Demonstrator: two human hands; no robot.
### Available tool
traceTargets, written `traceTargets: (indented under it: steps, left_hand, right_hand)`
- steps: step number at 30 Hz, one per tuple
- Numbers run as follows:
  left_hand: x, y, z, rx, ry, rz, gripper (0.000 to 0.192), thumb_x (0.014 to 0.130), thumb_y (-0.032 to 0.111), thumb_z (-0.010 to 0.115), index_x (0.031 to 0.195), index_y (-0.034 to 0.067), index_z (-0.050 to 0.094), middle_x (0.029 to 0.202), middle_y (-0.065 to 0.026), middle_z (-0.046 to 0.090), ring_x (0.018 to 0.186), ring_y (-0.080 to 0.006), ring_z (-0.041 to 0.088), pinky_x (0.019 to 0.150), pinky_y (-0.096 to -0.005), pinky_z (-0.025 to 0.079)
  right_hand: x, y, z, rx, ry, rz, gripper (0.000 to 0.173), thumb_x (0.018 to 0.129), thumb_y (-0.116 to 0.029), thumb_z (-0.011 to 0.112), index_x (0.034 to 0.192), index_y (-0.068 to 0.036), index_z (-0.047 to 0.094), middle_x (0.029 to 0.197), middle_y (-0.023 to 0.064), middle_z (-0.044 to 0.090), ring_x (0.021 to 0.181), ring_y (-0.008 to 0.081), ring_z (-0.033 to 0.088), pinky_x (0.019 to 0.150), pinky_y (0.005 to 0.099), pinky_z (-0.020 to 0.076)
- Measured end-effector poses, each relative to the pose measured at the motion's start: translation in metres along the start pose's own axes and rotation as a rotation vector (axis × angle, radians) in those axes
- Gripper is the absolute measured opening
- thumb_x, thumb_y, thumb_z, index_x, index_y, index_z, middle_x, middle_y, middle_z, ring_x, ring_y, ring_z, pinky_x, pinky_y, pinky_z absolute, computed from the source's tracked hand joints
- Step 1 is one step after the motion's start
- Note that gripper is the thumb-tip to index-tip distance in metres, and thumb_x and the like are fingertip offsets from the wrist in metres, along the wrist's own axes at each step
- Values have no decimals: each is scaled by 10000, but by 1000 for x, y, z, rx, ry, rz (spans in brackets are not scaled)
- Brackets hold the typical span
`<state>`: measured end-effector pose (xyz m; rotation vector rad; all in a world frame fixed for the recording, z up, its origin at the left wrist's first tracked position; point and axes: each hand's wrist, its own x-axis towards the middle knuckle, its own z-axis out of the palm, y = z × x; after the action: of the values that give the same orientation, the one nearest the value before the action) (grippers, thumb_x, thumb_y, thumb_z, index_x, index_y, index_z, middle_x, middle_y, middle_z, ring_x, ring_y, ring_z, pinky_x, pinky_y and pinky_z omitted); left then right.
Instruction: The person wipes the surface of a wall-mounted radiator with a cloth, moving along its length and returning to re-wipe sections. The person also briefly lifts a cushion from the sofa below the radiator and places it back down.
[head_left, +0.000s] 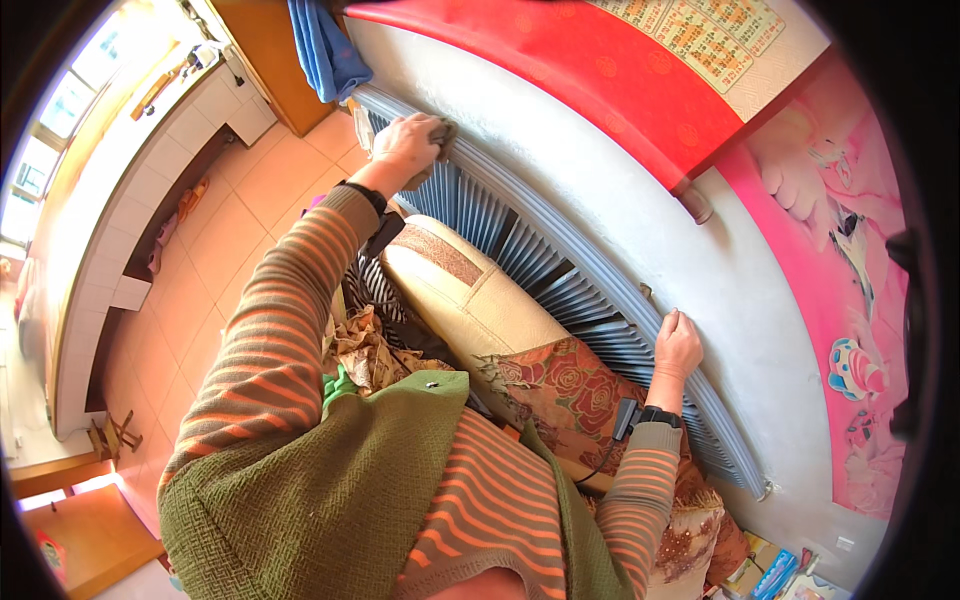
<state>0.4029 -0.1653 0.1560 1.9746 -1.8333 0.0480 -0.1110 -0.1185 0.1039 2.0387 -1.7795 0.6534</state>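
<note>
A long grey-blue metal radiator (555, 225) with many fins runs along the white wall. On its top rail, near the far left end, my left hand (409, 142) holds a crumpled grey-brown cloth (444, 136). Farther right, my right hand (679, 345) rests at the top rail beside the wall, its fingers curled. The undersides of those fingers are hidden, so whether they grip the rail cannot be told. A cream sofa back (480, 300) stands close in front of the radiator, partly draped with a rose-patterned cover (562, 382).
A red-covered ledge (600, 82) juts from the wall above the radiator. A blue cloth (322, 52) hangs by its left end. Crumpled fabric (367, 349) lies beside the sofa. A tiled counter (180, 150) lines the left, across the tiled floor (232, 210). A small wooden stool (114, 435) stands there.
</note>
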Motion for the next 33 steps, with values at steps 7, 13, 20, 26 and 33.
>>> traceTargets:
  steps: [7, 13, 20, 26, 33]
  left_hand:
    - [-13, -8, 45, -104, 195, -315, 388, 757, 323, 626, 1113, 173, 661, 1207, -18, 612, 1076, -283, 594, 893, -425, 494]
    - [-31, 11, 52, -135, 224, -310, 370, 746, 301, 649, 1087, 157, 658, 1174, -36, 617, 1093, -287, 581, 888, -420, 495]
    - [-52, 44, 49, -84, 86, 118, 373, 703, 236, 672, 1067, 153, 664, 1199, -40, 601, 1128, -274, 561, 891, -394, 511]
    - [-48, 20, 43, -41, 180, 270, 363, 742, 210, 668, 1104, 195, 663, 1223, -11, 604, 1169, -271, 545, 899, -391, 520]
    - [-4, -49, 40, -19, 260, -268, 342, 773, 280, 643, 1111, 241, 676, 1199, 47, 632, 1074, -248, 600, 875, -398, 517]
  right_hand:
    - [0, -2, -2, -36, -53, -8, 304, 942, -268, 511, 724, -96, 634, 731, 91, 646, 649, 322, 618, 547, 446, 491]
    - [0, -3, -4, -27, -58, -10, 302, 945, -264, 503, 741, -87, 637, 747, 92, 648, 663, 326, 618, 566, 444, 492]
    - [1, -2, -5, 8, -82, -13, 304, 943, -258, 503, 745, -75, 643, 757, 105, 657, 676, 338, 619, 576, 457, 489]
    - [0, -2, -5, -17, -96, -11, 311, 947, -262, 499, 755, -68, 647, 757, 115, 657, 677, 349, 617, 581, 466, 485]
    - [1, 0, -6, -31, -132, -10, 296, 946, -246, 504, 762, -66, 651, 769, 113, 663, 679, 345, 621, 575, 456, 488]
